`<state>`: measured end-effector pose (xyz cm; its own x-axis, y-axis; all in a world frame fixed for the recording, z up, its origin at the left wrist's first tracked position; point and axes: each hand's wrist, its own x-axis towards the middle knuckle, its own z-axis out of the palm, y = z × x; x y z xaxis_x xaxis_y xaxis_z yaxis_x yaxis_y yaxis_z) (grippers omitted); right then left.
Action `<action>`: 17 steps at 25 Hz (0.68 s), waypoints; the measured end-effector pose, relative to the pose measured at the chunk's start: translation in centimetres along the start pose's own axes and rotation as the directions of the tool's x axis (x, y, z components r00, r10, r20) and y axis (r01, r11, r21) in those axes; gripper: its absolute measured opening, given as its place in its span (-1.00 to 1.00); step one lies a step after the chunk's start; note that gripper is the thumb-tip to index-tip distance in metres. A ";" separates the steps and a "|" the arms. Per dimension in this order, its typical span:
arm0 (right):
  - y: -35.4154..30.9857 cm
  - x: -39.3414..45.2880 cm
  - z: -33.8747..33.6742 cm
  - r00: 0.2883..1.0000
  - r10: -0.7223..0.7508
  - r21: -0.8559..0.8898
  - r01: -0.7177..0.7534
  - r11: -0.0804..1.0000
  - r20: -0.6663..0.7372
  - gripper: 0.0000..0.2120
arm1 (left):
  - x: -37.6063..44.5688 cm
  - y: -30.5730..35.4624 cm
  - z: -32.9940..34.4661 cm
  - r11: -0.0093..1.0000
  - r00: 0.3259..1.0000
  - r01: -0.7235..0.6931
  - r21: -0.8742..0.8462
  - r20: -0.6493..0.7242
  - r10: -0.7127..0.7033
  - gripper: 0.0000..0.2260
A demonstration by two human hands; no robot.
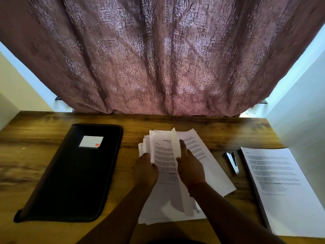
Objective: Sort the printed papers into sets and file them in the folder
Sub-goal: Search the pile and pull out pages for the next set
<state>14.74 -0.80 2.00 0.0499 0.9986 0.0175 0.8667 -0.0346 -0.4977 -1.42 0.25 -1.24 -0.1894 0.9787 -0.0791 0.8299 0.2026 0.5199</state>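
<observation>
Head view. Task status: early — sorting in progress, filing not started.

Unsorted stack of printed papers [175, 173] at desk centre, fanned and uneven. Left hand [145, 170] gripping the stack's left edge, fingers curled over several sheets. Right hand [190, 169] lifting one sheet [175, 147] on edge, thumb side against it, index finger extended; exact pinch hidden behind the sheet, though apparently closed on it.

One sorted set [279, 187] laid flat at the right of the wooden desk [219, 124], well apart from the stack. Stapler [233, 162] between stack and set, untouched.

Black folder [73, 171] at left, closed, label up — nothing visibly filed.

Remaining, by estimate: most of the stack to separate, sets to staple, folder to open and load.
</observation>
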 end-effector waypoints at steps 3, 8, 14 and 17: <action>-0.2 -0.3 0.4 0.987 -0.126 -0.095 0.136 0.986 0.103 -0.14 | -0.2 -0.3 -0.2 0.999 0.999 -0.040 0.025 0.009 0.040 -0.76; -0.5 -0.2 0.4 0.990 -0.039 -0.117 0.055 0.992 0.138 -0.61 | -0.6 -0.5 -0.4 0.994 0.997 -0.068 0.084 0.044 0.064 -0.75; -1.0 0.2 -0.1 0.987 -0.017 -0.123 0.036 0.992 0.159 -0.72 | -0.7 -0.2 -1.1 0.993 0.996 -0.066 0.103 0.061 0.060 -0.69; -0.9 0.0 0.0 0.984 -0.010 -0.118 0.031 0.993 0.179 -0.74 | -0.7 -0.6 -1.5 0.994 0.993 -0.097 0.054 0.074 0.093 -0.72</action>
<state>13.96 -0.76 2.43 -0.0484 0.9899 -0.1334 0.9203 -0.0077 -0.3911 -2.59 -0.65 -0.24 -0.0718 0.9930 -0.0935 0.8716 0.1081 0.4781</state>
